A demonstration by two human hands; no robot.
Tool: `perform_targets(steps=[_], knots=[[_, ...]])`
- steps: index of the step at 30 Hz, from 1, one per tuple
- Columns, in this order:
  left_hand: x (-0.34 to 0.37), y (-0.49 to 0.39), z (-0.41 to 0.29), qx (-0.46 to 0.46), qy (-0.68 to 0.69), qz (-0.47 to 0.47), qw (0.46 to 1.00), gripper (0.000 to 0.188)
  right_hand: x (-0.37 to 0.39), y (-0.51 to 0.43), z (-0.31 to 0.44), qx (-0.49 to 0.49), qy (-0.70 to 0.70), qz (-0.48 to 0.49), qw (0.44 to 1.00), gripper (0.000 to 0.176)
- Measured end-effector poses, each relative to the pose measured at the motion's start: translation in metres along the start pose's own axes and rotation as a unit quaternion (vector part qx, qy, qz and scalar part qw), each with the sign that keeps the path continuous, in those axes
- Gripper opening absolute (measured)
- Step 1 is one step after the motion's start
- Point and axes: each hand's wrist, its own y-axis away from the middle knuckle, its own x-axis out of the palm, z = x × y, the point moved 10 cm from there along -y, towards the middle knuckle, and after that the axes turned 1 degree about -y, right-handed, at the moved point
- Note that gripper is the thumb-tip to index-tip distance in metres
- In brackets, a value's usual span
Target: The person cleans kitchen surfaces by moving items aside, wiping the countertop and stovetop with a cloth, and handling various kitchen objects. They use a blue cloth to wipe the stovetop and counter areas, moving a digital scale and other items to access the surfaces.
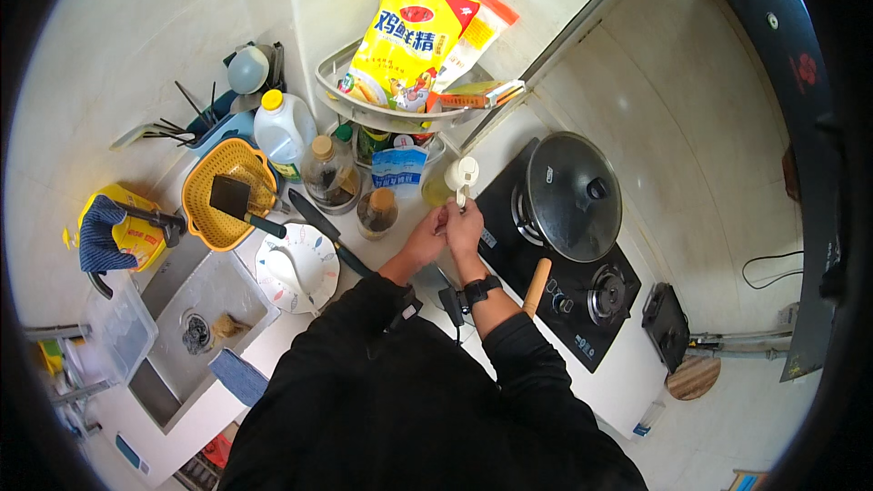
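My left hand point(426, 239) and my right hand point(465, 226) come together over the counter, fingertips meeting. Just beyond them stands an oil dispenser point(436, 191) with a white flip lid point(465, 172); its pale handle or spout reaches down to the right fingers. Whether either hand grips it or something small is hidden by the fingers. To the left of my hands stands a small jar point(377, 218) with an orange-brown cap. On the stove point(498, 225) to the right is a pan under a glass lid point(576, 218), and a wooden handle point(537, 286) sticks out beside my right forearm.
A dark-bladed knife point(317, 217) lies near a fish-patterned plate point(320, 262) with a white spoon. Left are a yellow basket point(198, 208) holding a spatula point(232, 198), and a sink point(218, 293). A corner shelf point(334, 92) carries seasoning bags. A bare burner point(607, 293) sits at right.
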Motion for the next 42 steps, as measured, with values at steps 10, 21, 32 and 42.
perform_targets(steps=[10, 21, 32, 42], knots=[[-0.012, -0.008, -0.003, 0.009, 0.017, -0.025, 0.999, 0.054, 0.02, -0.01, -0.009, -0.005, -0.009, 0.018, 1.0, 0.025], [-0.011, 0.016, 0.0, 0.006, -0.002, -0.04, 0.999, 0.059, 0.032, 0.003, -0.023, 0.053, -0.058, 0.113, 0.99, 0.046], [0.006, 0.007, 0.026, -0.039, -0.055, 0.013, 0.998, 0.07, -0.07, 0.105, 0.07, -0.042, -0.072, 0.069, 0.994, 0.047], [-0.03, -0.015, 0.026, -0.066, -0.129, -0.078, 0.986, 0.071, -0.161, 0.17, 0.053, 0.005, -0.063, 0.04, 0.997, 0.043]])
